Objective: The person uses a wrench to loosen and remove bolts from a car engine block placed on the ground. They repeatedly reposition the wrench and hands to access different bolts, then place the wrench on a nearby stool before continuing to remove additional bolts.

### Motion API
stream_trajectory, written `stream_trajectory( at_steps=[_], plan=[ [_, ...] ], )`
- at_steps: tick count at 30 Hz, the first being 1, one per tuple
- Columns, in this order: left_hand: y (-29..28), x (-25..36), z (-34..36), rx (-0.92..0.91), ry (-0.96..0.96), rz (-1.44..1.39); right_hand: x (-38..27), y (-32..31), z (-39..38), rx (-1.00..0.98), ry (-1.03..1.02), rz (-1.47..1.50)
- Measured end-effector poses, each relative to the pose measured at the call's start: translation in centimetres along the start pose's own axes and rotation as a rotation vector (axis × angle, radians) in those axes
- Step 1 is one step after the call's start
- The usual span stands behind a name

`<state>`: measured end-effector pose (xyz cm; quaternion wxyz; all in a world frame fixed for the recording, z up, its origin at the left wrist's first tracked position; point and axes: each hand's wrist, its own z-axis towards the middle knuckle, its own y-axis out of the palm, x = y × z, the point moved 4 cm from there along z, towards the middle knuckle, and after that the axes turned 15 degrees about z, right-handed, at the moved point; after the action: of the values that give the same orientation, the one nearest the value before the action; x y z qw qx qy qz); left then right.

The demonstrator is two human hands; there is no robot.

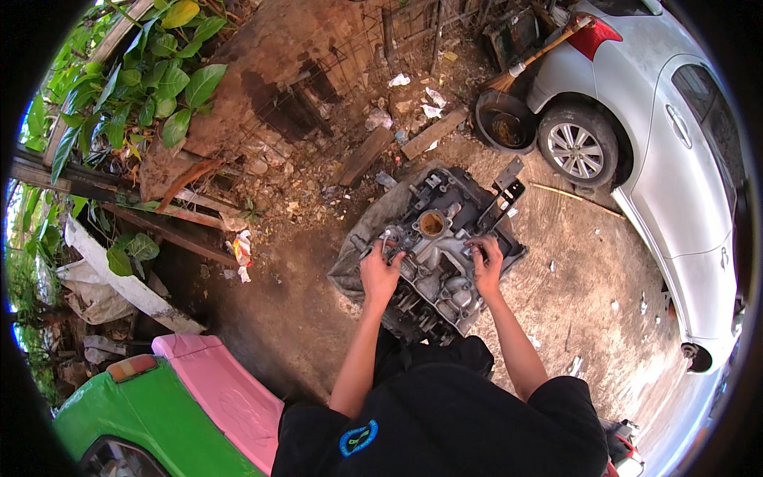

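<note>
A greasy metal engine (433,258) lies on a grey cloth in front of me, with a round brownish opening on top. My left hand (380,277) is at its left side, fingers curled and thumb bent in by a small silver part; what they grip is too small to make out. On the right side of the engine, my right hand (487,269) has its fingers bent toward the thumb over the metal. Whatever is between those fingertips is hidden. A flat metal bracket (509,175) sticks up from the engine's far right corner.
A silver car (636,119) stands at the right, a black tub (505,119) with a broom (540,52) by its wheel. Wood planks (433,133) and litter lie beyond the engine. A green and pink car body (159,397) is at the lower left, leafy plants (159,87) upper left.
</note>
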<state>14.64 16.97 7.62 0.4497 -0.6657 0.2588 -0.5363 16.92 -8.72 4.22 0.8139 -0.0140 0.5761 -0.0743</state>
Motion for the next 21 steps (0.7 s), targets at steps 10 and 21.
stream_trajectory(
  at_steps=[10,21],
  plan=[
    [1.9,-0.3,0.6,-0.045,0.053,0.013,0.1,0.1,0.2,0.014,-0.037,0.037],
    [2.0,-0.7,0.9,-0.102,0.017,-0.031,0.1,0.1,0.2,0.004,-0.028,0.03]
  ],
)
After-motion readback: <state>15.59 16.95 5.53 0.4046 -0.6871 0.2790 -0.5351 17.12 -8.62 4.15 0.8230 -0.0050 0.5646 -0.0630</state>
